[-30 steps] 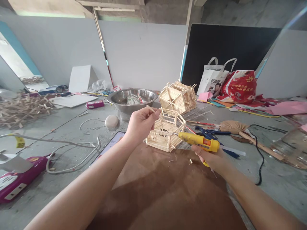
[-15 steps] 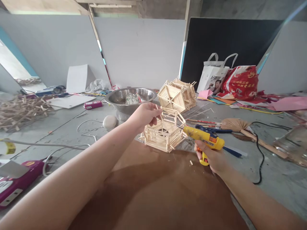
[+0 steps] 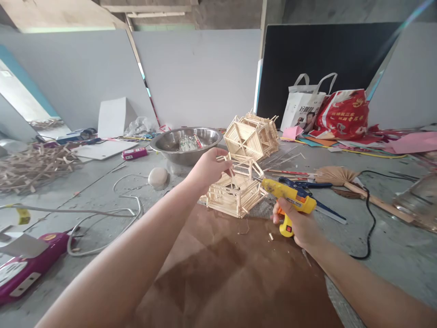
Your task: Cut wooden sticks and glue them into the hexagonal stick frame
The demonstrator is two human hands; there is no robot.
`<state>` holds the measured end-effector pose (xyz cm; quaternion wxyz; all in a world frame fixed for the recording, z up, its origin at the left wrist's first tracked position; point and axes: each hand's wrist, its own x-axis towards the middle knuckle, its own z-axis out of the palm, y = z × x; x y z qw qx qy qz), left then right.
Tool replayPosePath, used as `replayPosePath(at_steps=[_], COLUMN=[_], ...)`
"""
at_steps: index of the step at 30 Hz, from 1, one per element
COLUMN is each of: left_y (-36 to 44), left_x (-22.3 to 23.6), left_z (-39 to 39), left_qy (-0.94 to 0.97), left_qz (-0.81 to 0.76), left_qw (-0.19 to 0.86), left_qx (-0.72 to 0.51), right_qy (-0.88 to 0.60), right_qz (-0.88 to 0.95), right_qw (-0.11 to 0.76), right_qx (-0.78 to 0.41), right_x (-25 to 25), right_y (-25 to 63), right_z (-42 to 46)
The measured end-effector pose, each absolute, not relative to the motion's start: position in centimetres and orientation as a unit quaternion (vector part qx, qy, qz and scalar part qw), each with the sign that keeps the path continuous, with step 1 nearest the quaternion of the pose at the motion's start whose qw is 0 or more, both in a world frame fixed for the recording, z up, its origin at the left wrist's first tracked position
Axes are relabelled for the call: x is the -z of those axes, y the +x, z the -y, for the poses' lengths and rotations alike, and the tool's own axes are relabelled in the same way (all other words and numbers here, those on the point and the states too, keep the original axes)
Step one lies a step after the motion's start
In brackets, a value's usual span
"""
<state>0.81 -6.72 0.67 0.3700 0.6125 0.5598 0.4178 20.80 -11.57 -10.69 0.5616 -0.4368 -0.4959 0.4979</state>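
My left hand (image 3: pixel 212 167) is closed in a pinch on a thin wooden stick (image 3: pixel 232 175), held over the near stick frame (image 3: pixel 235 196). That frame is a many-sided open shape built of pale sticks and sits on a brown sheet (image 3: pixel 218 273). In my right hand (image 3: pixel 300 223) is a yellow hot glue gun (image 3: pixel 288 195), fingers wrapped round its handle. Its nozzle points left, close to the frame's right upper edge; whether it touches cannot be told. Just behind stands a second, more filled-in stick structure (image 3: pixel 252 136).
A steel basin (image 3: pixel 186 155) stands behind my left hand. Blue-handled pliers (image 3: pixel 303 183) and a hand broom (image 3: pixel 362 193) lie right. Left are a purple power strip (image 3: pixel 30 269), white cable (image 3: pixel 102 210) and a heap of sticks (image 3: pixel 37 166). Bags (image 3: pixel 344 114) stand at the back right.
My left hand has moved slightly right and down with the stick over the near frame. The glue gun has shifted a little left. The view has tilted slightly.
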Motion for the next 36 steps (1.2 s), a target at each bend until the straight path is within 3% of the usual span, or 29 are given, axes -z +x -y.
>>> replayPosePath(at_steps=[7,36], left_y=[1.8,1.7], left_x=[-0.5,1.1], left_z=[7.4,5.3], left_qy=[0.671,0.692], left_qz=[-0.596,-0.606], left_qw=[0.247,0.205], left_qx=[-0.365,-0.334], right_qy=[-0.425,-0.432], right_qz=[0.496,0.487], right_qw=[0.55,0.533], right_qx=[-0.52,-0.541], right_x=[10.8,10.8], right_y=[20.9,21.0], right_z=[11.6,11.5])
